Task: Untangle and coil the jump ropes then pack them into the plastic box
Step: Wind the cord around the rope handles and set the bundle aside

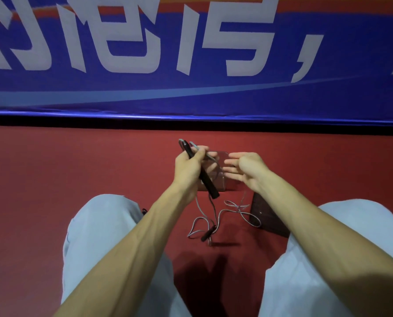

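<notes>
Evidently, coiling was the step in hand. The left hand (pixel 187 167) gripped a black handle (pixel 204 177), fingers curled round it, with grey cord (pixel 241 211) looped at its top. A second handle (pixel 207 234) lay on the red floor (pixel 76 179) below, amid loose tangled cord. The clear plastic box (pixel 227 185) stood just behind the hands. The right hand (pixel 245 170) was spread, fingers straight, holding nothing.

Judgement: the right hand should clear crossings first, then feed even loops under light tension.

Count: two handles, one cord as far as could be told, one box, one dark panel (pixel 270 218), possibly a lid.
</notes>
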Demonstrator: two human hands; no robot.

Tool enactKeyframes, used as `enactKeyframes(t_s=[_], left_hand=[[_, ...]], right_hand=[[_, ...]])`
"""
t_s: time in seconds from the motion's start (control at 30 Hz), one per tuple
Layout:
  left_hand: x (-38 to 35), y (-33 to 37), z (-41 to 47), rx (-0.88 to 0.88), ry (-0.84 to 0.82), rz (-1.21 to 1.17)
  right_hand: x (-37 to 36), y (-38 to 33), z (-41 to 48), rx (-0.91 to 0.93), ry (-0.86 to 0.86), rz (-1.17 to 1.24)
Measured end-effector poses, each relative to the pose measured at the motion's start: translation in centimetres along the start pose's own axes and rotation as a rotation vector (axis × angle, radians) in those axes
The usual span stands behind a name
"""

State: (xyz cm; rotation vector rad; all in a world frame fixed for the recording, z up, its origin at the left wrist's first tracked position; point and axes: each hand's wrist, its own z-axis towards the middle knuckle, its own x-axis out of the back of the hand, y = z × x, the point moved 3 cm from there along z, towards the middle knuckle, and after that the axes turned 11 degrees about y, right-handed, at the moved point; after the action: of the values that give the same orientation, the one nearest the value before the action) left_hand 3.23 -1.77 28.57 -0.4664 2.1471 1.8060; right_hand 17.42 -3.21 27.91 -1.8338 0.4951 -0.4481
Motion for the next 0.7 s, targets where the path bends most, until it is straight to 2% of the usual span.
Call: enactKeyframes(t_s=[0.27,0.37,0.7], left_hand=[[-0.9,-0.1,-0.1,0.067,0.010,-0.215],[-0.8,-0.2,-0.1,0.072,0.007,-0.252],[-0.7,-0.6,-0.1,0.062,-0.022,-0.156]], right_hand=[[0.0,2.0,-1.2,0.080,-0.280,-0.377],[0.7,2.1,-1.3,0.124,-0.320,-0.474],[1.0,0.3,-2.7,0.161,-0.314,-0.233]])
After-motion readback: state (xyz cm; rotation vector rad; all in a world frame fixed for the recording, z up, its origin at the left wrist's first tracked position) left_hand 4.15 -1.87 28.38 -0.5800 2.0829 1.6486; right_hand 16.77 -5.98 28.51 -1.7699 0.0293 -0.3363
